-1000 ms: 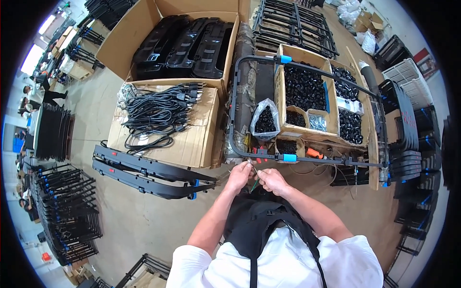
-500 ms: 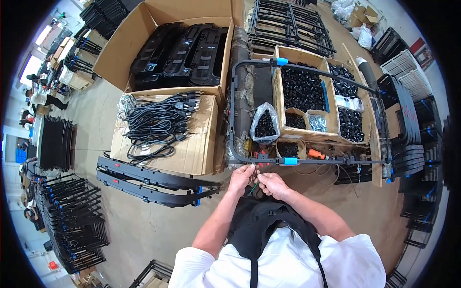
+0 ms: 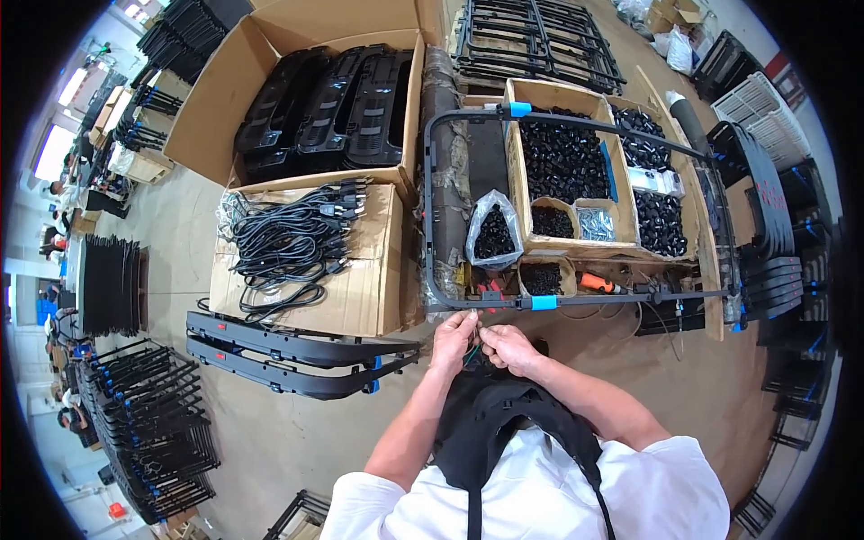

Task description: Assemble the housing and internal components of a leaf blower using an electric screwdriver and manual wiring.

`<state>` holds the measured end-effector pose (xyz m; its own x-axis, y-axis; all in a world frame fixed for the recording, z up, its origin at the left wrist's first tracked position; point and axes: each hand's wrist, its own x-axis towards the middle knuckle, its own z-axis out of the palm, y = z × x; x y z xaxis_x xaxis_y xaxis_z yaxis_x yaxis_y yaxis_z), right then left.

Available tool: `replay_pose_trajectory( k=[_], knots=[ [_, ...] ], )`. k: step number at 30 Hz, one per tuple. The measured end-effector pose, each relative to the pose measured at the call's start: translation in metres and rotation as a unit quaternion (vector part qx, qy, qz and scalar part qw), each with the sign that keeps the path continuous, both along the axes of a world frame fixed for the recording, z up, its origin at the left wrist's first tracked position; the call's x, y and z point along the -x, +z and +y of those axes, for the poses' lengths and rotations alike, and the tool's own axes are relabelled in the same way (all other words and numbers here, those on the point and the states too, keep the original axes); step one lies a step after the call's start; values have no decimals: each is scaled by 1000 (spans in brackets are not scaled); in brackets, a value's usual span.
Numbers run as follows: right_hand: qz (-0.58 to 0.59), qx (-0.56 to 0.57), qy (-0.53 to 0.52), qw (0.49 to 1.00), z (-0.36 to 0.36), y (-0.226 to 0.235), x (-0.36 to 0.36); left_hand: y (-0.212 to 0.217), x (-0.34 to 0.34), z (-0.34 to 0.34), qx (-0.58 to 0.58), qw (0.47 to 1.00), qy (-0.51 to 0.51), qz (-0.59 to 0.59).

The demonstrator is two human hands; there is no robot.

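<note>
Both my hands meet just below the front bar of a black tubular frame (image 3: pixel 621 299) with blue sleeves on it. With fingers pinched, my left hand (image 3: pixel 453 342) grips thin wires (image 3: pixel 475 335) near the bar. Close at its right, my right hand (image 3: pixel 509 348) pinches the same wires between thumb and fingers. A green strand shows below the fingers; the wire ends are too small to make out. On the bar just above my hands sits a small red part (image 3: pixel 489 296).
A wooden tray (image 3: pixel 517 171) of black plastic parts and screws lies inside the frame, near a bag of small black parts (image 3: pixel 494 234) and an orange-handled tool (image 3: pixel 597 283). At left are coiled black power cords (image 3: pixel 292 236), a carton (image 3: pixel 202 99) of black panels and long curved black panels (image 3: pixel 279 355).
The view has shifted slightly. My hands stay together at the wires, with the right hand a little closer to the left; less of the green strand shows.
</note>
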<state>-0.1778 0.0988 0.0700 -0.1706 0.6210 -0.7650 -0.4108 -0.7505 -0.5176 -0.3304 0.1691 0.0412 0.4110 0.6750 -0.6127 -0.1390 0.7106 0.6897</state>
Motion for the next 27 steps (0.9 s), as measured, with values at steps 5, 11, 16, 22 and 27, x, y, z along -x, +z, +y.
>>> replay_pose_trajectory(
  k=[5,11,16,22,27],
  knots=[
    [3,1,-13,1000,3,0,0,3,-3,3,-4,1000,-17,25],
    [21,-8,-43,999,9,-9,1,11,-6,0,-11,995,9,102],
    [51,-4,-90,995,24,-2,-4,38,15,-15,-480,777,41,404],
    [156,37,-156,975,31,2,2,33,52,-68,-217,915,-164,300],
    [168,33,-180,969,33,-5,13,-5,38,-72,-404,855,-218,240]
  ],
)
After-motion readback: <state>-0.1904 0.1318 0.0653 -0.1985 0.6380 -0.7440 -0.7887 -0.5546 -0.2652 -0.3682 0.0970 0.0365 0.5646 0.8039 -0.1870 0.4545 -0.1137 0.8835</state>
